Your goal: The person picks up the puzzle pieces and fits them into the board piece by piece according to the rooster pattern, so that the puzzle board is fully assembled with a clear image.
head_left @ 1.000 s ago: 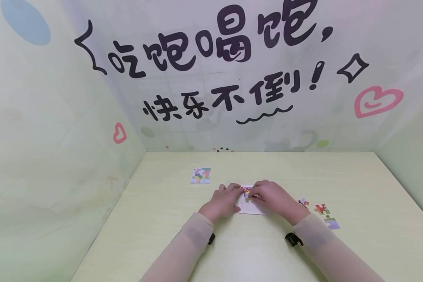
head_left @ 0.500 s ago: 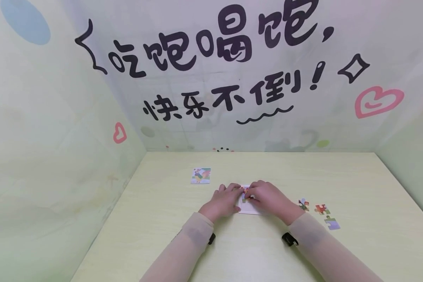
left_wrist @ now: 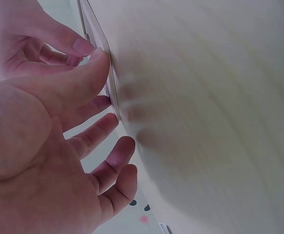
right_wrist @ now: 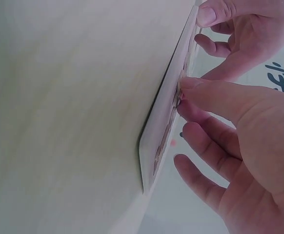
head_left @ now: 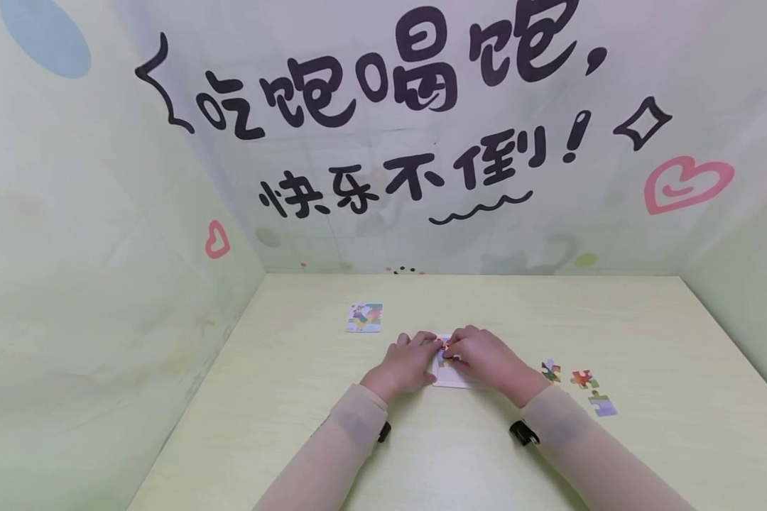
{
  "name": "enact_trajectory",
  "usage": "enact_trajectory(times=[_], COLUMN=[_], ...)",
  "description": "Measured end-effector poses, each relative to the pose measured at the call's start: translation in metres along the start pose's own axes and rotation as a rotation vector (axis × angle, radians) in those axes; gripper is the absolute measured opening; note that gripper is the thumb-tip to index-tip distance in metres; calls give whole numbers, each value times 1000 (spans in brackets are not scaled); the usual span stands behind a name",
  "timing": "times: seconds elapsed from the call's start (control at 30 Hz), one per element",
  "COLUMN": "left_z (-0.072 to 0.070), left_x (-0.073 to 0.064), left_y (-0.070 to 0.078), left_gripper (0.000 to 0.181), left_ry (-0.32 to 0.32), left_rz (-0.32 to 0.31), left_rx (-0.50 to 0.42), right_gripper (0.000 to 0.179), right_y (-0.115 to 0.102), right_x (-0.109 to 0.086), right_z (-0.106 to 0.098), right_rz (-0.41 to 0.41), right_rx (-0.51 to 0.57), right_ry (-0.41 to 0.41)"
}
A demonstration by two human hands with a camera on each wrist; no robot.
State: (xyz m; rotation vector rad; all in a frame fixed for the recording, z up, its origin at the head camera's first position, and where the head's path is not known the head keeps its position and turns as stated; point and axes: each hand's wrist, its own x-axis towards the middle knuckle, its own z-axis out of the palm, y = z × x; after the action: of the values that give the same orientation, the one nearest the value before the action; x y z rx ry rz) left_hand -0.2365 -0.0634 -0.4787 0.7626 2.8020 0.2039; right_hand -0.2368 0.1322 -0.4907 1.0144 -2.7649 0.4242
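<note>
A white puzzle tray [head_left: 455, 378] lies at the middle of the table, partly covered by both hands. At its left side, my left hand [head_left: 408, 363] holds it, thumb at the near corner and fingers at the far part of the edge. My right hand [head_left: 491, 360] reaches over from the right, pinching a small colourful puzzle piece [right_wrist: 177, 92] between thumb and index finger, low over the tray's upper left part. Its fingers hide much of the piece. In the right wrist view the tray [right_wrist: 157, 127] shows edge-on, with a raised rim.
Right of the tray lie three loose puzzle pieces: a multicoloured one [head_left: 550, 370], a red-orange one [head_left: 584, 379] and a purple-green one [head_left: 604, 404]. A square picture card [head_left: 364, 318] with an animal lies back left. Printed cloth walls [head_left: 358, 241] border the table [head_left: 294, 397].
My right hand has shifted slightly left with the puzzle piece and brought it further into the tray's upper left. The left hand keeps its place.
</note>
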Motion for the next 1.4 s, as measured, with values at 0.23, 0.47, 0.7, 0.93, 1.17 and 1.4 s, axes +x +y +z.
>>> enact_trajectory(times=[0.23, 0.47, 0.7, 0.93, 1.17, 1.4], left_z=[0, 0, -1, 0, 1, -1], left_x=[-1, -1, -2, 1, 0, 0], left_y=[0, 0, 1, 0, 0, 2], left_gripper=[72, 71, 70, 69, 70, 69], left_ry=[1, -4, -17, -29, -28, -28], left_rz=[2, -1, -14, -14, -21, -14], left_rx=[3, 2, 15, 26, 36, 27], right_gripper=[14, 14, 13, 13, 21, 23], right_y=[0, -1, -1, 1, 2, 6], right_x=[0, -2, -3, -2, -3, -8], right_z=[2, 0, 0, -2, -3, -6], right_rz=[-25, -54, -82, -91, -76, -19], right_rx=[-8, -16, -22, -23, 13, 112], right_ry=[26, 25, 20, -4, -61, -39])
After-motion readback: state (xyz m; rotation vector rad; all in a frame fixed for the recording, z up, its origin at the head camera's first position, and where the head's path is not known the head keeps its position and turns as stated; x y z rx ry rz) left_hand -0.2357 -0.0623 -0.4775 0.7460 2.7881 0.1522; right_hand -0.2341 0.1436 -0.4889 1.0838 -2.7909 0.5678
